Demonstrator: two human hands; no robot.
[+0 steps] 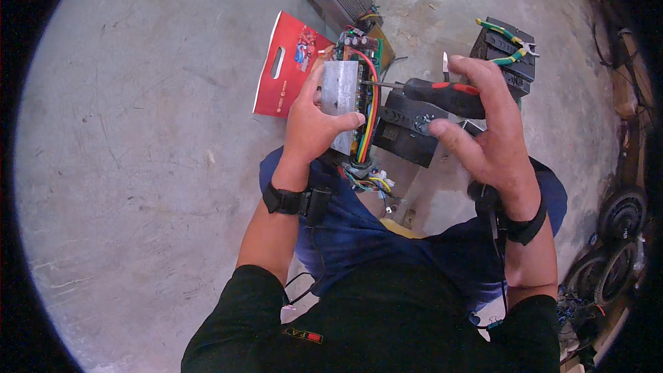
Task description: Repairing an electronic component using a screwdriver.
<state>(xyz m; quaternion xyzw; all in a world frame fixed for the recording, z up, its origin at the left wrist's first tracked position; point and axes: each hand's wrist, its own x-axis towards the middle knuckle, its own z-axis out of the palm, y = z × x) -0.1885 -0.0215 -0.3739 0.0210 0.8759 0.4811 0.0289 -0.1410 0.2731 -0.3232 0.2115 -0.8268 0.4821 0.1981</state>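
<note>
My left hand point(314, 121) is closed round a circuit board with a flat silver metal heat sink point(340, 86) along it; the thumb presses near its edge. Red, yellow and blue wires point(367, 124) run along the board's right side. A screwdriver point(442, 95) with a black and red handle lies level, its shaft reaching the edge of the heat sink. My right hand point(487, 121) is loosely curled about the handle end, thumb and forefinger spread apart, with the butt against the hand. Below the board hangs a bundle of wires with white connectors point(385, 181).
Black casing parts point(407, 131) lie under the screwdriver. Pliers with green and yellow handles point(511, 41) rest on another black casing. A red bag point(286, 72) and a finned grey metal case point(343, 0) lie beyond my left hand. Wheels point(621, 214) line the right side.
</note>
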